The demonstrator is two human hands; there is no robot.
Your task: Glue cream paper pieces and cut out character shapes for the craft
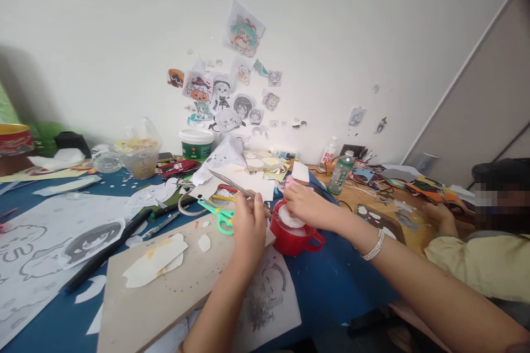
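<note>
My left hand (251, 226) is closed around a long thin metal tool (232, 183), whose one end points up and left and whose other end reaches the red mug (290, 241). Over the mug's opening, my right hand (300, 205) pinches a white round piece (290, 217) at the rim; its fingertips are partly hidden. The mug's handle faces right. Green-handled scissors (224, 219) lie just left of my left hand. Below them is a beige board (165, 298) with white paper cutouts (159, 262) on it.
A drawing sheet (37, 253) and a black pen (107, 251) lie at left. Behind are a green-and-white tub (196, 144), a plastic cup (138, 157) and a green bottle (342, 172). At right, another person's hand (441, 218) rests near coloured scraps (422, 187).
</note>
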